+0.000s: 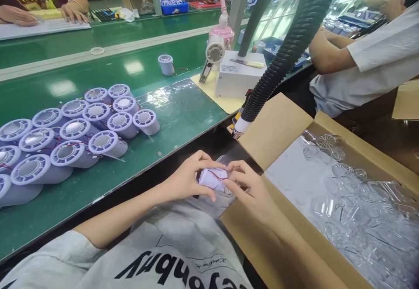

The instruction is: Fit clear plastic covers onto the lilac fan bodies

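Observation:
A lavender cylindrical motor housing (209, 178) with red and dark wires along its side lies between my hands, in front of my lap. My left hand (186, 177) grips it from the left, thumb below and fingers above. At its right end, my right hand (247, 183) pinches with thumb and fingertips. A clear plastic piece (228, 189) shows under the right fingertips; the fingers partly hide it. Rows of similar lavender housings (97, 111) stand on the green bench (176, 118) to the left, round vented ends up, with red wires among them.
An open cardboard box (284, 206) at my right holds many clear plastic parts (353, 206). A black flexible hose (284, 62) hangs over its corner. Behind stand a white box-shaped base (240, 81), a handheld fan (214, 53) and a single housing (166, 65). Co-workers sit across and right.

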Demonstrator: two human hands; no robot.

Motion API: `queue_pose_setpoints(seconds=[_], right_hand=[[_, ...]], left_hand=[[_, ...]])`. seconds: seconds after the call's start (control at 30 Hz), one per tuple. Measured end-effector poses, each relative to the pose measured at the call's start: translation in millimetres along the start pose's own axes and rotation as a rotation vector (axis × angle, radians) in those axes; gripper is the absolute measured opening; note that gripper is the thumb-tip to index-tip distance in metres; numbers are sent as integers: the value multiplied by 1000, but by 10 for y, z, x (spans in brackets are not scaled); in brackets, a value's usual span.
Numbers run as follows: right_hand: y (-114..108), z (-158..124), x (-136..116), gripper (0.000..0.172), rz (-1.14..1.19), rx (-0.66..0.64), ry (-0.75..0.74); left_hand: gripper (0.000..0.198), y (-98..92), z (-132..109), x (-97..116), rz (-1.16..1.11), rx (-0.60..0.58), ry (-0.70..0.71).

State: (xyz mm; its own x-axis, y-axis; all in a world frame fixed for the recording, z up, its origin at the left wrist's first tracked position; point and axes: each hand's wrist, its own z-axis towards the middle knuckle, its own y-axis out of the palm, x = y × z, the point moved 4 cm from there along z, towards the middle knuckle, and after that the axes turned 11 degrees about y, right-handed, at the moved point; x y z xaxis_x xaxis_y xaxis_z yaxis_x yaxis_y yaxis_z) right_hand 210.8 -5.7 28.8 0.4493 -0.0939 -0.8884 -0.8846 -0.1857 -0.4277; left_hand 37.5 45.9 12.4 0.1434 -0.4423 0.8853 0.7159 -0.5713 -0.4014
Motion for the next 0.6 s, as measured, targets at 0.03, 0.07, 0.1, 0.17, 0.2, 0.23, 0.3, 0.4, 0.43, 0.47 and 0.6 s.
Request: queue_pose_setpoints(seconds=[0.03,0.07,0.1,0.17,0.2,0.23,0.3,0.4,0.43,0.47,0.6], right_hand=[[-23,6,7,34,49,22,28],[-41,14,21,34,104,36,54],[-55,25,44,33,167,38,80],[-73,43,104,33,322,28,132],[-78,47,131,32,401,18,148],[-78,46,146,28,466,0,145],[-70,24,138,14,460,-41,76],[-49,-58,77,34,155,-15,-124],[-39,-88,69,36,59,9,-169],[-32,-115,71,35,-1,31,-197],[-11,-174,126,37,-17,40,-208]], left_hand=[[60,6,-5,-13,-7,-13,25],[60,13,-10,-18,-11,-32,45],[61,21,-14,-17,-20,-55,60],[65,44,-24,-1,-90,-108,49],[66,56,-32,8,-148,-124,23],[67,66,-42,16,-218,-125,-16],[67,79,-66,18,-370,-79,-114],[71,91,-109,0,-541,7,-228],[72,95,-121,-7,-571,17,-251],[73,97,-131,-14,-586,15,-266],[78,86,-150,-16,-618,-26,-285]])
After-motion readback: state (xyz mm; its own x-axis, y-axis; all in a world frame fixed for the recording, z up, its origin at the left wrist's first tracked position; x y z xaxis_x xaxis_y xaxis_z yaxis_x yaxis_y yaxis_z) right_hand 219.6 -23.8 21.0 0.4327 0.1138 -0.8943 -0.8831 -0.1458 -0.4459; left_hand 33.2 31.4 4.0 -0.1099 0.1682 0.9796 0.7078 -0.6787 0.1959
